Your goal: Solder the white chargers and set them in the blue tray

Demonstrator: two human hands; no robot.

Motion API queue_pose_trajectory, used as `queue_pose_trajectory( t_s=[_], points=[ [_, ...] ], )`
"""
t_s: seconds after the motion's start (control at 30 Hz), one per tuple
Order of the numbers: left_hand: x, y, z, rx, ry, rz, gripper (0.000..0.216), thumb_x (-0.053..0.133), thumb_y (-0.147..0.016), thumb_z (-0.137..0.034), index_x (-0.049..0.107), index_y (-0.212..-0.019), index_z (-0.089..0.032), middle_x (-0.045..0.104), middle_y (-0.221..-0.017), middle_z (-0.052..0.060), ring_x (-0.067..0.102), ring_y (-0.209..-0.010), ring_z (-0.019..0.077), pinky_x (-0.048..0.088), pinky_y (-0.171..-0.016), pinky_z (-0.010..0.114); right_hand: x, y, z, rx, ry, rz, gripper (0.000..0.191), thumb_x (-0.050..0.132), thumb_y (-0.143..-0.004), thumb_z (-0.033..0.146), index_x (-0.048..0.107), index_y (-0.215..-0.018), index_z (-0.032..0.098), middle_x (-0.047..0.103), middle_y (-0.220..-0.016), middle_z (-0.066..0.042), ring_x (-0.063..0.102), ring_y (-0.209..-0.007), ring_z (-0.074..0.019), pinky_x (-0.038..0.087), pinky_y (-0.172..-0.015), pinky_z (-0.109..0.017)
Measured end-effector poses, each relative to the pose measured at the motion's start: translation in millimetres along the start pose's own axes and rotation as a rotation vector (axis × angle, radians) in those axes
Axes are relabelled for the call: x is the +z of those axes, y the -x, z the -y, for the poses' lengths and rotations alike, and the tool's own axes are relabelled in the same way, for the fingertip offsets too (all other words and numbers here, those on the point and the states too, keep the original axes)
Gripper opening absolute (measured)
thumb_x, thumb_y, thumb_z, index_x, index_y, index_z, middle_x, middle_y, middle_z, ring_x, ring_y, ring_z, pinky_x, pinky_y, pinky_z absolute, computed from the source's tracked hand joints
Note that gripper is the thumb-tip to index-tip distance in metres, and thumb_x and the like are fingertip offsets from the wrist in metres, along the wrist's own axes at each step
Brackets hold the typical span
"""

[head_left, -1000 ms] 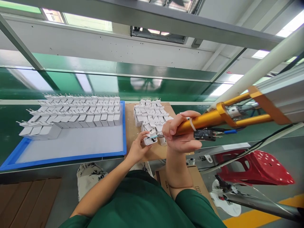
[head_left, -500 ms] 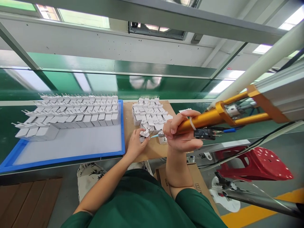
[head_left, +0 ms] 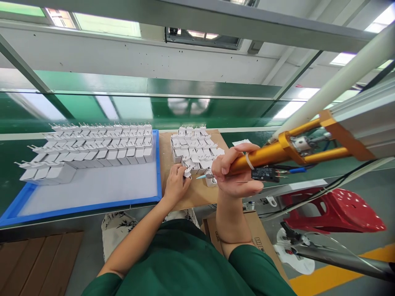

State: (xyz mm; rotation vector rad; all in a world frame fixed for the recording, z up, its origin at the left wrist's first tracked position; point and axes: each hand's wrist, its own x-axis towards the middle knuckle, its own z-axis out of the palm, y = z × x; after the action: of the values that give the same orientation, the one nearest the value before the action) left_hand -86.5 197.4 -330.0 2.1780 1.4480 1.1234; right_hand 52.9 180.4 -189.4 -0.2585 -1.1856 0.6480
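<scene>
My left hand is closed around a small white plug housing, mostly covered by the fingers, above a sheet of cardboard. My right hand grips the gold barrel of a glue dispenser. Its thin light-blue nozzle points left toward the housing, with a small gap between them. A black switch is fixed along the barrel. Just beyond the hands, several more white plug housings stand in rows on the cardboard, some partly behind my right hand.
On the left, a blue-rimmed tray holds rows of white housings. The dispenser hangs from a metal arm at right, with cables below it. A red stool and a cardboard box are below the table's right side.
My left hand has turned the white housing, so less of it shows and it sits slightly further from the nozzle tip. My right hand and the dispenser have hardly moved.
</scene>
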Motion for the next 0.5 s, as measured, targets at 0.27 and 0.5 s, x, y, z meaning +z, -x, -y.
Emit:
queue_pose_trajectory(
  t_s=[0.27, 0.5],
  points=[
    [-10.8, 8.1, -0.8, 0.084, 0.016, 0.04, 0.039, 0.052, -0.091, -0.023, 0.059, -0.128, -0.015, 0.055, -0.123, 0.015, 0.052, -0.114, 0.0286, 0.047, -0.101, 0.046, 1.1, -2.5, 0.6, -0.018, -0.048, 0.055, 0.05, 0.065, -0.078, 0.068, 0.065, -0.111, 0.031, 0.044, -0.059, 0.009, 0.025, -0.031, -0.0045, 0.027, -0.025, -0.021],
    [-14.8, 16.1, 0.6, 0.054, -0.006, 0.006, 0.035, 0.051, -0.098, -0.033, 0.064, -0.127, -0.018, 0.058, -0.112, 0.012, 0.055, -0.108, 0.0263, 0.05, -0.097, 0.043, 2.5, -3.6, -0.7, -0.042, -0.054, 0.048, 0.05, 0.065, -0.078, 0.067, 0.066, -0.112, 0.03, 0.043, -0.059, 0.009, 0.025, -0.031, -0.0041, 0.025, -0.024, -0.02]
  ],
)
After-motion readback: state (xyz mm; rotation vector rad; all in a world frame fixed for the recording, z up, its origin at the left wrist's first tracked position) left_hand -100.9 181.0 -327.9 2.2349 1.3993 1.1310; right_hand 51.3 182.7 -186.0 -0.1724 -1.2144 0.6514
